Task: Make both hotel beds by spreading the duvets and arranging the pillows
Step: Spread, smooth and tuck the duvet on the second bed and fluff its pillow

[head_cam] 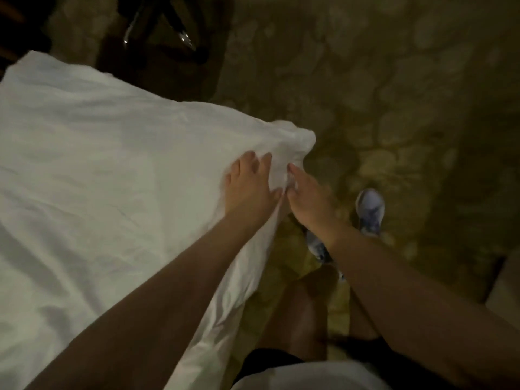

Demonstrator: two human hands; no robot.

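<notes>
— Where's the duvet (92,170)?
— Filling the left half of the frame, white and creased, spread over the bed, with one corner bunched up near the centre, overhanging the carpet (380,94).

— And the left hand (250,187)?
— Lying flat on top of the duvet just short of that bunched corner, fingers spread, palm down. Pressing rather than pinching, so a wide grip with nothing closed in it.

— The right hand (308,197)?
— Just beside the left one, at the duvet's edge, fingertips tucked into the fabric where the fold hangs down. Looks closed on the cloth, with the thumb side buried in it.

— Anything else in view?
— Patterned yellow-brown carpet across the right and upper frame. Two pale sneakers (371,211) below the right hand, one partly hidden behind the wrist. Dark furniture with shiny metal legs (185,38) in the upper left. Too dim and blurred to name.
</notes>
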